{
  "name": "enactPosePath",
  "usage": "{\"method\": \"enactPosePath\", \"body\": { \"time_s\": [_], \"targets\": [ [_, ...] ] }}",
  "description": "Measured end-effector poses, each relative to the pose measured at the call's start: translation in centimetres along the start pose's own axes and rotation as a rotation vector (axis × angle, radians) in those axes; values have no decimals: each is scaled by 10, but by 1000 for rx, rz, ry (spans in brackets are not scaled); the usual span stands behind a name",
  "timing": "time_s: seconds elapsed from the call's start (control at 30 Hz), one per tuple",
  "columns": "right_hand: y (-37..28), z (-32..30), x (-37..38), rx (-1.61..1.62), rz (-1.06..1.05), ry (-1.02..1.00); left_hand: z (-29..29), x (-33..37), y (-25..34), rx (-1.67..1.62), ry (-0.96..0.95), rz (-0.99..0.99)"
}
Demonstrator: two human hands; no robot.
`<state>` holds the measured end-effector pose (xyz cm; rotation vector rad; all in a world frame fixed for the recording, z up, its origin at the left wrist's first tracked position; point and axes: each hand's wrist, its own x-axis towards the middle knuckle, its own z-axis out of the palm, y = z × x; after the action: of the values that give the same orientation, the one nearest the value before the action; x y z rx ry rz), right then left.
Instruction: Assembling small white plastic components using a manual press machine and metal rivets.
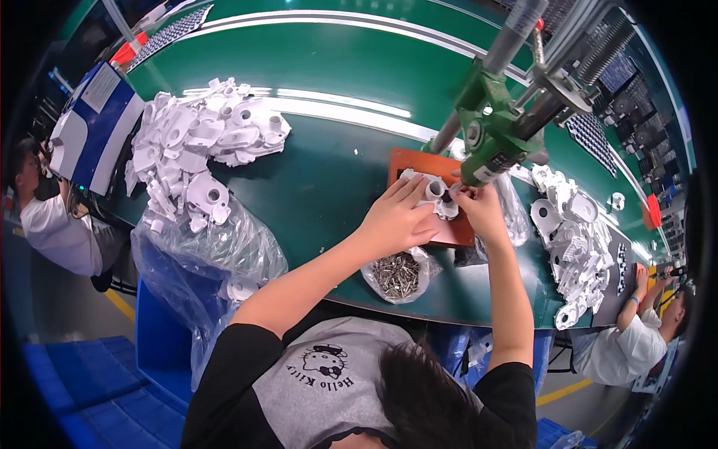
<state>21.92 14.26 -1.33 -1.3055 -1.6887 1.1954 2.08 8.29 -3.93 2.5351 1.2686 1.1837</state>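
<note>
A white plastic part (435, 188) with a round upright collar rests on the orange base plate (404, 159) of a green hand press. My left hand (396, 215) lies over the part's left side and holds it, fingers reaching across the top and thumb toward the near edge. At the part's right edge, my right hand (480, 211) has thumb and fingers pinched together; what is between them is too small to make out. The green press head (493, 142) hangs just above and behind my right hand.
Close in front of the plate stands a plastic-lined container of small metal pins (398, 277). White plastic parts (209, 135) are heaped at left above a clear bag (224, 243), and more white parts (576, 239) lie at right. People work at both sides. A blue bin (161, 329) stands lower left.
</note>
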Motion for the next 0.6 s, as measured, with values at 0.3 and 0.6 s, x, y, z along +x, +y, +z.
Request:
{"method": "enactPosePath", "body": {
  "time_s": [0.3,0.6],
  "targets": [
    [12,13,3,-423,-244,134,3,-2,-3,-29,72,16],
    [9,19,-8,-536,-63,247,1,-5,-5,-24,2,-22]
  ]
}}
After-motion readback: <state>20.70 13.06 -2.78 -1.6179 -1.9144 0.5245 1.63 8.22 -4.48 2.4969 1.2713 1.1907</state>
